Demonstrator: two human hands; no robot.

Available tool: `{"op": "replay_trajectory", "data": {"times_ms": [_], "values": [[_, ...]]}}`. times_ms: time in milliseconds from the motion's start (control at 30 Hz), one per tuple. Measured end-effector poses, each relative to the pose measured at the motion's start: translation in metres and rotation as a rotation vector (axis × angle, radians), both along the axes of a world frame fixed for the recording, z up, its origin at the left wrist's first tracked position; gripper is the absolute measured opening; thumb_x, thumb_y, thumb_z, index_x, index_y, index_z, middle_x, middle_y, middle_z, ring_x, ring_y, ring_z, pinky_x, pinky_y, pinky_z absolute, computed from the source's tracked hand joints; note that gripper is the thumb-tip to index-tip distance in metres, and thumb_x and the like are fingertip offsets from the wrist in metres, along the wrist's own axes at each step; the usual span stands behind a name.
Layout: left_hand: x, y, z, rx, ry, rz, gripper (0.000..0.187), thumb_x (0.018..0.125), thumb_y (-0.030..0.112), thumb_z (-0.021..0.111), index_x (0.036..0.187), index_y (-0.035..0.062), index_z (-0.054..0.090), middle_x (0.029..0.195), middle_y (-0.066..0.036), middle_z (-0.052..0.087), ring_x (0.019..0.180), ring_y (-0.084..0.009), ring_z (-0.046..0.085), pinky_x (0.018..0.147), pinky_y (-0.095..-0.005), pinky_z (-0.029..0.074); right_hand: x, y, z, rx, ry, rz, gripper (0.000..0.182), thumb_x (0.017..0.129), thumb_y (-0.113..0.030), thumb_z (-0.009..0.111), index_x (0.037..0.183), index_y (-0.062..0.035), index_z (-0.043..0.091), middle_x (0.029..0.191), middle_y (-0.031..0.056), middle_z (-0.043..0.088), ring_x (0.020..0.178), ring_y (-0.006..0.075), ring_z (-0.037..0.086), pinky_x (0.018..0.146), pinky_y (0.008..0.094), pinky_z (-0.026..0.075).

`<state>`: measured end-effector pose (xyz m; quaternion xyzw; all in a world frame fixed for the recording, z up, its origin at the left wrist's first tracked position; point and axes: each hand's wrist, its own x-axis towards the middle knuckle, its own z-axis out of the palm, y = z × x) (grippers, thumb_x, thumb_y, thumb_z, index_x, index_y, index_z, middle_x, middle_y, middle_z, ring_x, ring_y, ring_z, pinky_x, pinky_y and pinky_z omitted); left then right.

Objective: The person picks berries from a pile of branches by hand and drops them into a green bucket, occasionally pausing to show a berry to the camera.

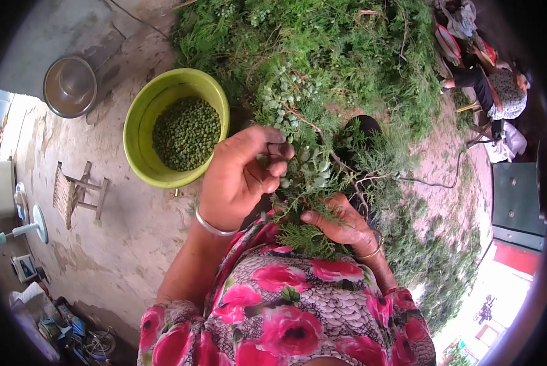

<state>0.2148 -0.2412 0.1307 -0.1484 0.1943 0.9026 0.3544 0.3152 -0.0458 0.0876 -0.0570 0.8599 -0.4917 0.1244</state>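
My left hand (240, 174), with a silver bangle at its wrist, is closed with the fingers curled in beside the leaves. A bit of green shows between its fingers, too small to name. My right hand (340, 226) is closed around the lower part of an evergreen branch (315, 131) held in front of my chest. Pale green seed cones (313, 168) cluster among its flat, feathery leaves. Just beyond my left hand stands a yellow-green basin (136, 137), partly filled with round green cones (188, 134).
A large heap of cut evergreen branches (340, 36) lies ahead. At left are a metal bowl (70, 88) and a small wooden stool (78, 189) on the concrete floor (115, 244). Another person (506, 94) sits at far right. Loose greenery (420, 274) covers ground at my right.
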Motion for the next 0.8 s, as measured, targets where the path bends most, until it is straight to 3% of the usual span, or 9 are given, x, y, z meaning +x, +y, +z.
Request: {"op": "replay_trajectory", "data": {"times_ms": [200,300,367,433,567,633,700,767,800], "values": [[0.006,0.015,-0.012,-1.065,1.16,-0.047,0.009,0.078,0.003,0.065,0.081,-0.0042,0.062,0.067,-0.001,0.058,0.059,-0.0031,0.05,0.048,-0.0191,0.038,-0.005,-0.005,0.013,-0.278,-0.078,0.119,0.02,0.087,-0.017,0.061,0.078,0.0008,0.057,0.061,0.0121,0.05,0.062,0.0177,0.048,0.061,0.0332,0.04],[0.002,0.012,-0.01,-1.016,1.017,-0.074,0.007,0.08,0.002,0.063,0.08,-0.0042,0.061,0.065,-0.001,0.057,0.056,-0.0032,0.048,0.047,-0.0192,0.037,0.0,-0.007,0.009,-0.296,-0.011,0.026,0.022,0.086,-0.022,0.063,0.085,-0.0003,0.06,0.064,0.0109,0.054,0.062,0.0198,0.049,0.065,0.032,0.042],[0.001,0.006,-0.006,-0.856,0.794,-0.099,0.007,0.084,0.005,0.058,0.082,-0.0025,0.059,0.065,-0.002,0.054,0.054,-0.0054,0.046,0.045,-0.02,0.037,0.009,-0.002,-0.008,0.042,0.011,-0.233,0.03,0.083,-0.03,0.066,0.084,-0.0007,0.06,0.067,0.011,0.057,0.062,0.0225,0.048,0.066,0.0326,0.043],[-0.01,-0.009,-0.016,-0.414,0.36,0.22,0.009,0.088,0.008,0.053,0.085,-0.0002,0.056,0.067,-0.005,0.053,0.053,-0.0076,0.046,0.043,-0.0208,0.037,0.006,0.009,-0.006,-0.029,-0.088,-0.1,0.036,0.079,-0.036,0.069,0.082,-0.001,0.06,0.067,0.0102,0.057,0.061,0.0248,0.047,0.065,0.0347,0.043],[-0.021,-0.039,-0.021,-0.334,0.243,0.293,0.006,0.081,0.005,0.054,0.083,-0.0004,0.058,0.074,-0.008,0.058,0.056,-0.0101,0.051,0.044,-0.0222,0.042,0.001,0.008,0.005,-0.176,-0.028,-0.16,0.033,0.081,-0.031,0.068,0.076,0.0001,0.058,0.061,0.0113,0.051,0.058,0.0235,0.045,0.058,0.0371,0.039],[-0.001,-0.043,-0.029,-0.591,0.509,0.124,0.01,0.077,0.002,0.057,0.086,-0.0019,0.06,0.074,-0.01,0.059,0.058,-0.0122,0.054,0.046,-0.0231,0.044,0.003,0.008,0.001,-0.298,-0.084,-0.207,0.032,0.082,-0.029,0.067,0.075,0.0,0.057,0.059,0.0129,0.049,0.056,0.0226,0.045,0.057,0.0373,0.038],[0.016,-0.05,-0.042,-0.909,0.609,-0.117,0.017,0.073,0.005,0.061,0.088,-0.0022,0.063,0.078,-0.013,0.062,0.067,-0.0159,0.059,0.052,-0.0219,0.048,0.002,0.012,0.006,-0.272,-0.322,-0.244,0.033,0.077,-0.016,0.072,0.104,-0.0001,0.061,0.09,0.0062,0.064,0.085,0.0158,0.055,0.079,0.0311,0.044],[0.032,-0.041,-0.085,-1.228,1.313,-0.218,0.017,0.078,0.009,0.062,0.094,0.0081,0.066,0.087,-0.012,0.067,0.058,-0.0262,0.061,0.068,-0.0334,0.053,-0.002,0.009,0.001,-0.169,0.027,-0.124,0.029,0.084,-0.028,0.066,0.075,-0.001,0.059,0.059,0.0105,0.054,0.056,0.0229,0.044,0.059,0.0381,0.04],[0.032,-0.04,-0.085,-1.225,1.311,-0.214,0.017,0.078,0.009,0.062,0.094,0.0081,0.066,0.087,-0.012,0.067,0.058,-0.0262,0.061,0.068,-0.0334,0.053,-0.002,0.009,0.002,-0.164,0.027,-0.122,0.029,0.084,-0.028,0.066,0.075,-0.001,0.059,0.059,0.0105,0.054,0.056,0.0229,0.044,0.059,0.0381,0.04]]}}
